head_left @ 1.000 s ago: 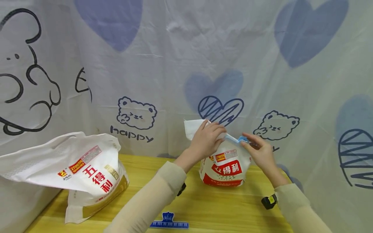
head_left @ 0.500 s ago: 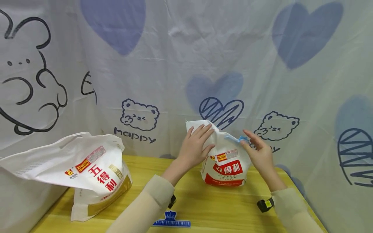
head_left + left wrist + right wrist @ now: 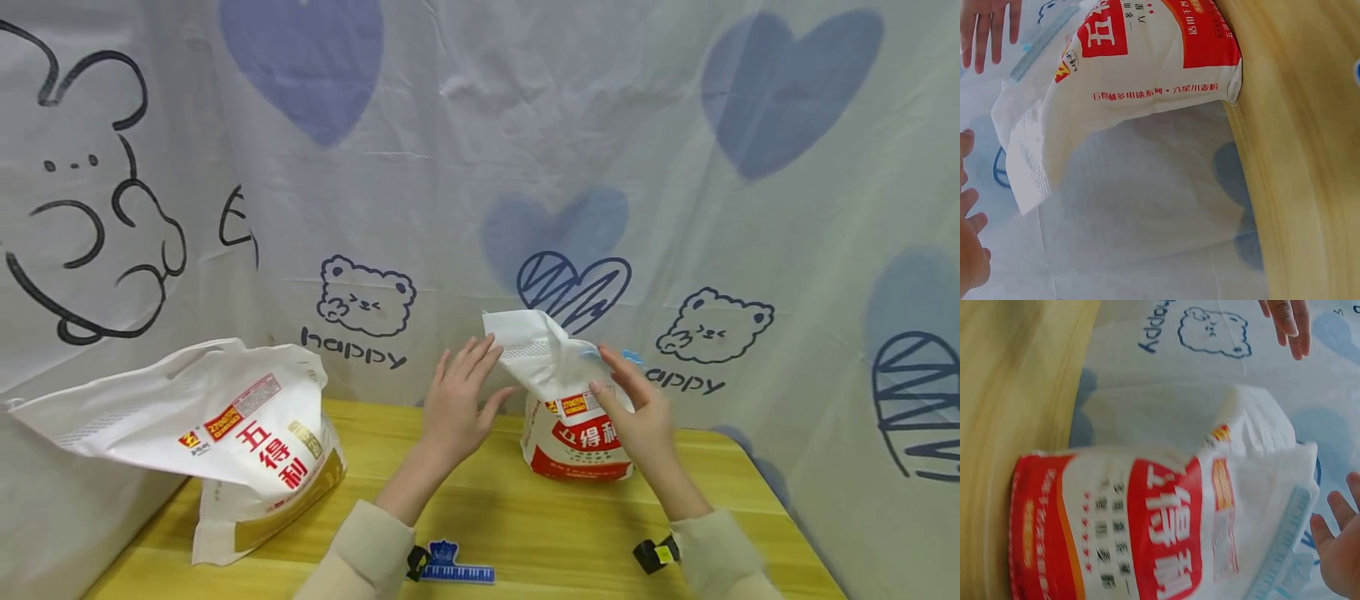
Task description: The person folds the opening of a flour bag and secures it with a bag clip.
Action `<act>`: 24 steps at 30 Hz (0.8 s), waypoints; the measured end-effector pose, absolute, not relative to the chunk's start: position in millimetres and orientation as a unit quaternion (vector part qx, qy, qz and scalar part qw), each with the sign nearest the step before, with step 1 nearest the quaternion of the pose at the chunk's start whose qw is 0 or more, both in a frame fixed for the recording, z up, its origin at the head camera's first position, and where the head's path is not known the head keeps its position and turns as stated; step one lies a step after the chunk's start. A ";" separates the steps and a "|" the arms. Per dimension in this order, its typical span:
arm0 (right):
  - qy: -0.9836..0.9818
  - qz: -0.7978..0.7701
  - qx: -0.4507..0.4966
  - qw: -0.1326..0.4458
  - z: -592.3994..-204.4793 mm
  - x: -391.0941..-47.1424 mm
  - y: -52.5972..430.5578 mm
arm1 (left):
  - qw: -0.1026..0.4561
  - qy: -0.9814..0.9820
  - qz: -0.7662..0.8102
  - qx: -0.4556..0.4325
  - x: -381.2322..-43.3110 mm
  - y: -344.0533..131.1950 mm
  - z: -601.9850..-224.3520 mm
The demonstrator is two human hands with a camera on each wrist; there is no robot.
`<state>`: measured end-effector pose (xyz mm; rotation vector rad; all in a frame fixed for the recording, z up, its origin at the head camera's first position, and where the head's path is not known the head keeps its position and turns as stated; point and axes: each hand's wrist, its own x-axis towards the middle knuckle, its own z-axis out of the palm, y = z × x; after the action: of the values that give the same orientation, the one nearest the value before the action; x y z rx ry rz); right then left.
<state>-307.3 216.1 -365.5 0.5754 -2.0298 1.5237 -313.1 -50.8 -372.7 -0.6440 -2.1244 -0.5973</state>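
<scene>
A white and red flour bag point(image 3: 577, 454) stands upright toward the table's back right. A light-blue clip point(image 3: 1282, 544) lies along its top edge, mostly hidden behind my right hand in the head view. The bag's white upper corner point(image 3: 525, 329) flops to the left. My left hand point(image 3: 459, 408) is left of that corner, fingers extended; the left wrist view shows it apart from the bag. My right hand point(image 3: 637, 400) hovers in front of the bag's upper right, fingers loosely spread and holding nothing. In the right wrist view, a gap separates this hand point(image 3: 1342, 544) from the clip.
A second flour bag point(image 3: 262, 467), white with a gold base, stands at the left, its long top stretched leftward. A dark-blue clip point(image 3: 457, 572) with a piano-key pattern lies near the front of the wooden table point(image 3: 555, 542). A patterned cloth point(image 3: 450, 208) hangs behind.
My left hand has let go of the bag's top and moved left and down. The right hand has come off the clip's end and shifted left and toward me.
</scene>
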 end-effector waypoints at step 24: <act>-0.705 0.566 0.327 0.276 -411.6 -315.5 121.1 | 0.476 -0.812 -0.334 -0.059 -261.3 -123.5 -426.3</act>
<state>-315.5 121.1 -411.6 0.8778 -1.8939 1.5191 -261.3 -123.5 -426.3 -0.1430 -1.9834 -0.8161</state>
